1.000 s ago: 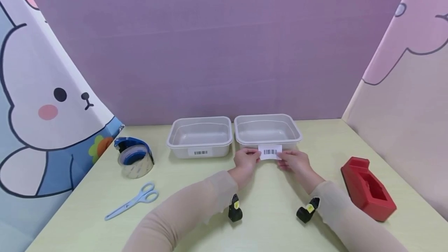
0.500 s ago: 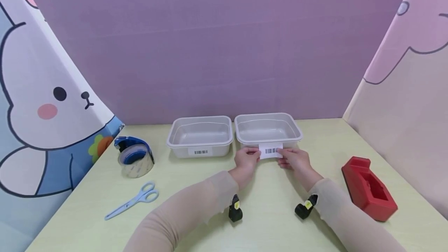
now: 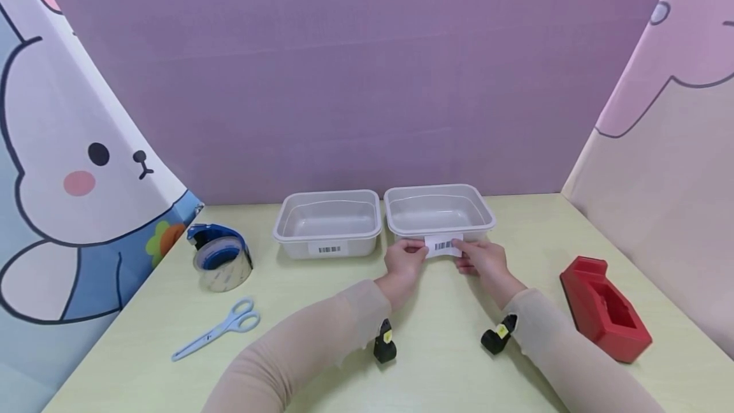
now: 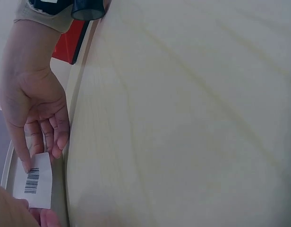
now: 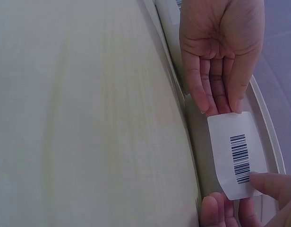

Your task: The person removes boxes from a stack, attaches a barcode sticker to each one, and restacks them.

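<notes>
A white barcode label is stretched between both hands at the front wall of the right-hand plastic container. My left hand pinches its left end between thumb and fingers. At the other end, my right hand pinches the label, its thumb over the edge of the printed bars. In the right wrist view the label curves slightly near the right thumb and lies close to the container's side; I cannot tell whether it touches. To the left stands a matching container with a barcode label on its front.
A tape roll in a blue dispenser stands at the left of the table. Light blue scissors lie in front of it. A red tape dispenser sits beyond the right forearm. A purple backdrop rises behind the containers.
The label has shifted slightly up towards the container's front wall. My right hand has moved a little up and left, its thumb reaching further over the label. The left hand is nearly still.
</notes>
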Available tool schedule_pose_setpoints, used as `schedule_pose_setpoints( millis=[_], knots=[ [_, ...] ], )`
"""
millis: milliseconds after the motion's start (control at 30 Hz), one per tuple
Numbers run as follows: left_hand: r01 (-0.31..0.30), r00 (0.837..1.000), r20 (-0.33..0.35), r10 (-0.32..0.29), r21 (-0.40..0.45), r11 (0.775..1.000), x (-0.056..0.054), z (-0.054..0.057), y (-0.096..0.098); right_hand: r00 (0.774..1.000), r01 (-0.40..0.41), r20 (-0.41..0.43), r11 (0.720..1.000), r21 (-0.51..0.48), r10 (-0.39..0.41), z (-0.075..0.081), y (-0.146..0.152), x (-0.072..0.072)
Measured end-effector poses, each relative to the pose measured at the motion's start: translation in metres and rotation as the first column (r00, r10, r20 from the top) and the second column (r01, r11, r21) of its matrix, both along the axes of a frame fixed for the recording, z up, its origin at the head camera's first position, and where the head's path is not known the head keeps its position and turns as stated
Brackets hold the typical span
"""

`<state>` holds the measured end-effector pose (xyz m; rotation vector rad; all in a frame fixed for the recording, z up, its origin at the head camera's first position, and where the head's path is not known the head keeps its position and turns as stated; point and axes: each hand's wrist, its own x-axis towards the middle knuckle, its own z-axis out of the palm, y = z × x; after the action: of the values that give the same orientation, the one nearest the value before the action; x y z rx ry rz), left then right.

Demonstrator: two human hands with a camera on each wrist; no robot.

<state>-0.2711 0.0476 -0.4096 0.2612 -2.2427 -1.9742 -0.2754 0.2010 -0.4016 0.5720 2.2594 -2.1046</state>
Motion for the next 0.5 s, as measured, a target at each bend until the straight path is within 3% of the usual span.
schedule_pose_setpoints(
  millis=[500],
  knots=[
    [0.005,0.997,-0.081,-0.010,-0.063,0.998,0.0015,-0.0033,-0.0001,1.000,0.009,-0.006,1.000,0.007,-0.009,-0.0003,-0.0010,-0.0014]
  ],
)
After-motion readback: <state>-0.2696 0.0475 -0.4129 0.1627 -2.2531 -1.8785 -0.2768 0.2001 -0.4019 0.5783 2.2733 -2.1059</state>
